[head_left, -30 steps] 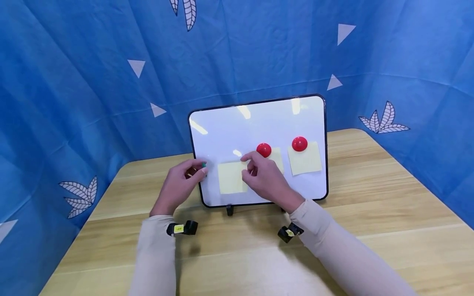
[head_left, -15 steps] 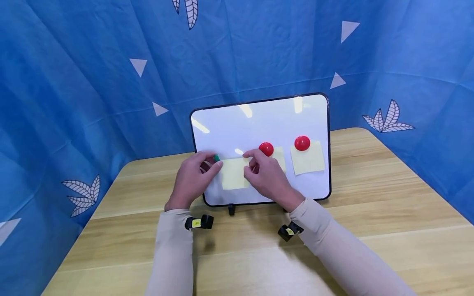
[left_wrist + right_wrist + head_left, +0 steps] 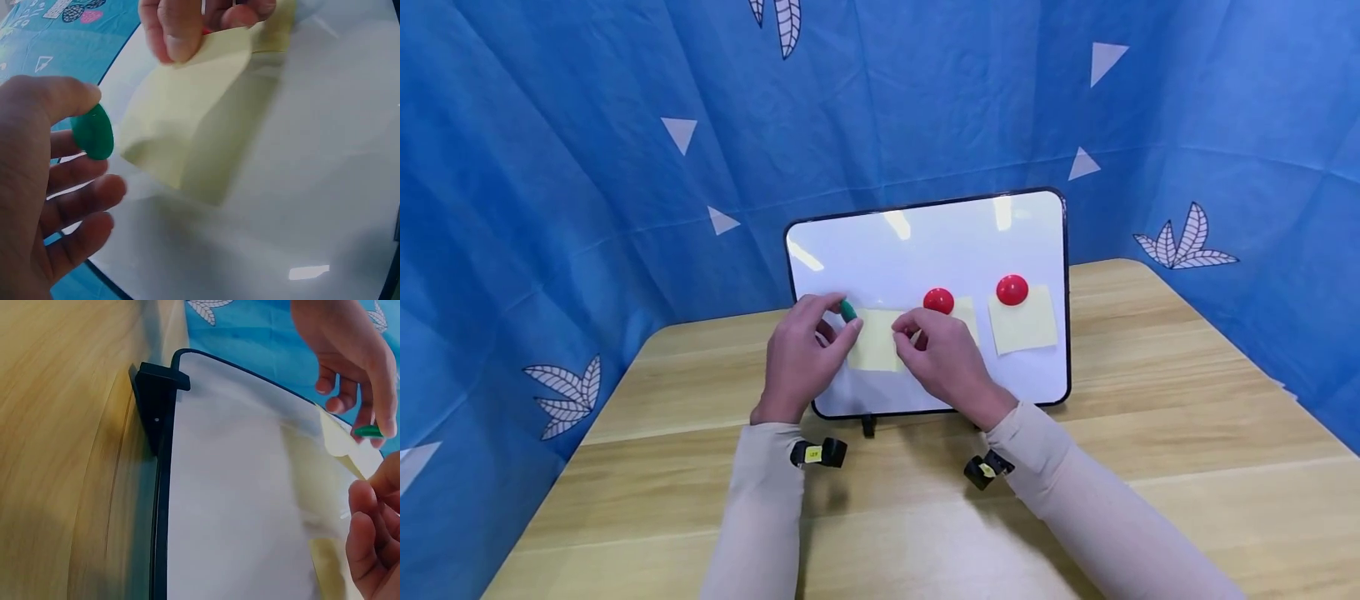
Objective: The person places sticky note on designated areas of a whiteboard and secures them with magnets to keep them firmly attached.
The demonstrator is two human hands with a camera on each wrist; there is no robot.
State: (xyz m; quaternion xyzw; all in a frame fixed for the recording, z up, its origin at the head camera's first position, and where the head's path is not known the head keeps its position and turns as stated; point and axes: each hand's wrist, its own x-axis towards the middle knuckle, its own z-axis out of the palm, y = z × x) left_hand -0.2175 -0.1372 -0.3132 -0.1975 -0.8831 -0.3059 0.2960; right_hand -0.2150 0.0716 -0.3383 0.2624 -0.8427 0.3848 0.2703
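My left hand pinches a green round magnet between thumb and forefinger, with its other fingers loosely spread. It is at the left edge of a pale yellow sticky note. At that note's right side, my right hand pinches the paper between thumb and finger. In the left wrist view the sheet bends away from the whiteboard and casts a shadow on it. The magnet is apart from the board in the right wrist view.
Two red magnets, one at the middle and one at the right, sit over the tops of two more yellow notes. Black stand feet support the board on a wooden table. A blue curtain hangs behind.
My left hand has moved right and slightly up with the green magnet, to the note's left edge. The note, in my right hand, has risen a little on the board.
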